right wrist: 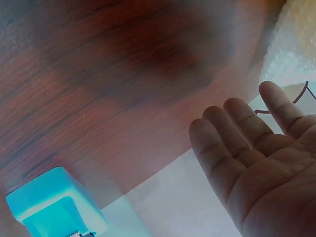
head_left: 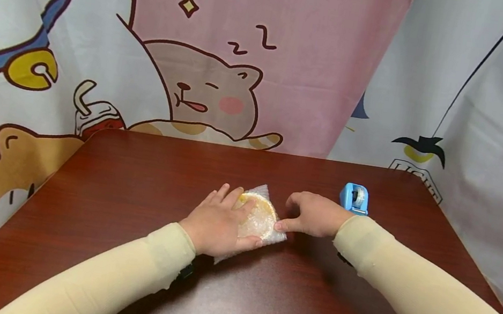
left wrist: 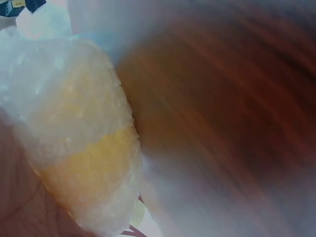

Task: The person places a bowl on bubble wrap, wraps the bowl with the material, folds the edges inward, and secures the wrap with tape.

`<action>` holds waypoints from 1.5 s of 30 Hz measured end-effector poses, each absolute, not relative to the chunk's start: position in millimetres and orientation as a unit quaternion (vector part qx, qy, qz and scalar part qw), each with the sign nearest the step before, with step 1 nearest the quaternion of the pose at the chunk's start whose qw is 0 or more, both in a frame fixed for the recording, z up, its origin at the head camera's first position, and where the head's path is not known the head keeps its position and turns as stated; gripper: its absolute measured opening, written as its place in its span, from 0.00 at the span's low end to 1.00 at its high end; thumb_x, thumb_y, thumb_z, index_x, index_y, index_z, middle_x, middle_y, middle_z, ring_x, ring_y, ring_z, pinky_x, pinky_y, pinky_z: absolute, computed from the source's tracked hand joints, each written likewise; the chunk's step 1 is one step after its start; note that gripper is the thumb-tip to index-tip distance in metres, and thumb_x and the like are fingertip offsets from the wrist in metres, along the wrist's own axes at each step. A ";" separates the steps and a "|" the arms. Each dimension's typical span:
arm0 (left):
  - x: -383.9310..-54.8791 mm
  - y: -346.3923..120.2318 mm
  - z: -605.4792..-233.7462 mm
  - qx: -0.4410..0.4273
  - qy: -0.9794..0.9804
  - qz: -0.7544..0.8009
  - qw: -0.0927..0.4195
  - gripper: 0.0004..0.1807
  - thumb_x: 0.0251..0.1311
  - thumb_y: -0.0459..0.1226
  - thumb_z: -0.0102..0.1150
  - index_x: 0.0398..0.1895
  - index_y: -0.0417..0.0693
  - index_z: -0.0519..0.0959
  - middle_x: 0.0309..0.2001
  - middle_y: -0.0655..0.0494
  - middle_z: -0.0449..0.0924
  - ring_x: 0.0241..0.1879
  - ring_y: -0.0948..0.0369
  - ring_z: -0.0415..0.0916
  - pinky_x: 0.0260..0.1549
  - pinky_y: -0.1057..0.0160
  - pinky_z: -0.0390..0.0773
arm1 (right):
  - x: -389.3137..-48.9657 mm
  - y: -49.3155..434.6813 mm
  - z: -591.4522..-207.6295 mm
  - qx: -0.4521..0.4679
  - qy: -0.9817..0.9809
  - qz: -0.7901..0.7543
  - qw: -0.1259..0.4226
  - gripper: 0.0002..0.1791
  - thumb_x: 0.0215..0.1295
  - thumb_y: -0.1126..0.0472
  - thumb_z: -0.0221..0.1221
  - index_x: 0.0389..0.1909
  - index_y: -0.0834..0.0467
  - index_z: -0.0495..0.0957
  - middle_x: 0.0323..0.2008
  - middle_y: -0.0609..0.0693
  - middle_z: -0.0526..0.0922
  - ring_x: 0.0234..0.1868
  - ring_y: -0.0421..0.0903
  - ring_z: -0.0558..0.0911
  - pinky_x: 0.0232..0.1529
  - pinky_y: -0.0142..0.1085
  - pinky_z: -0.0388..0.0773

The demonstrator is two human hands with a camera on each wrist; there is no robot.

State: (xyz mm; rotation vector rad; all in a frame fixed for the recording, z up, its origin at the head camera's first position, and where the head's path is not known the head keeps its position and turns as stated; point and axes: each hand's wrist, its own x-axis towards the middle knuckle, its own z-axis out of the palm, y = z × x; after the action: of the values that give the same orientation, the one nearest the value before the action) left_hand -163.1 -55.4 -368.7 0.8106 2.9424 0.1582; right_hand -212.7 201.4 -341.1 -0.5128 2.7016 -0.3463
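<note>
A round item with a yellow band near its rim lies wrapped in clear bubble wrap (head_left: 257, 222) at the middle of the table. Its exact kind is blurred by the wrap. My left hand (head_left: 218, 223) rests on the left part of the bundle, fingers spread. In the left wrist view the wrapped bundle (left wrist: 84, 143) looks thick, with the palm against it. At the bundle's right edge, the thumb of my right hand (head_left: 318, 216) touches the wrap. The right wrist view shows that hand's fingers (right wrist: 217, 143) extended and holding nothing, with a corner of bubble wrap (right wrist: 291, 49) beyond them.
A blue tape dispenser (head_left: 353, 198) with a roll of tape stands just behind the right wrist. The brown wooden table (head_left: 132, 172) reaches back to a cartoon-printed curtain (head_left: 316, 52), which also hangs along both sides.
</note>
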 end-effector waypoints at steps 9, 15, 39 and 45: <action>-164.4 -56.2 -370.0 0.264 0.961 0.062 0.044 0.51 0.66 0.76 0.43 0.83 0.56 0.62 0.83 0.42 0.55 0.82 0.34 0.49 0.79 0.38 0.56 | -211.5 203.8 -339.6 -0.178 0.957 -0.134 0.184 0.50 0.57 0.24 0.67 0.65 0.60 0.77 0.62 0.57 0.82 0.60 0.54 0.82 0.66 0.56 0.79; -165.2 -56.9 -368.9 0.263 0.961 0.071 0.052 0.52 0.66 0.76 0.43 0.83 0.56 0.62 0.84 0.41 0.53 0.82 0.33 0.48 0.79 0.37 0.55 | -210.7 206.5 -338.3 -0.176 0.957 -0.138 0.183 0.49 0.58 0.25 0.67 0.66 0.60 0.77 0.63 0.58 0.82 0.62 0.55 0.81 0.66 0.57 0.79; -166.3 -57.1 -366.7 0.260 0.961 0.077 0.059 0.53 0.64 0.77 0.44 0.84 0.57 0.61 0.84 0.42 0.51 0.83 0.35 0.45 0.80 0.37 0.52 | -209.9 207.9 -339.0 -0.177 0.960 -0.139 0.166 0.44 0.64 0.28 0.64 0.65 0.61 0.77 0.64 0.60 0.81 0.62 0.56 0.81 0.66 0.57 0.78; -166.7 -58.1 -364.9 0.261 0.960 0.081 0.057 0.53 0.64 0.77 0.45 0.84 0.57 0.60 0.85 0.42 0.50 0.83 0.35 0.45 0.80 0.37 0.52 | -209.6 207.7 -340.0 -0.178 0.962 -0.139 0.156 0.39 0.71 0.31 0.60 0.64 0.61 0.77 0.63 0.60 0.81 0.60 0.56 0.81 0.66 0.57 0.78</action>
State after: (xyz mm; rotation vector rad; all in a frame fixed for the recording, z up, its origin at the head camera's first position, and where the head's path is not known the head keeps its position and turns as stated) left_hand -166.7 -58.1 -364.9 0.7908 2.9122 0.2466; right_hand -209.6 207.7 -340.0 -0.5105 2.7524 -0.3969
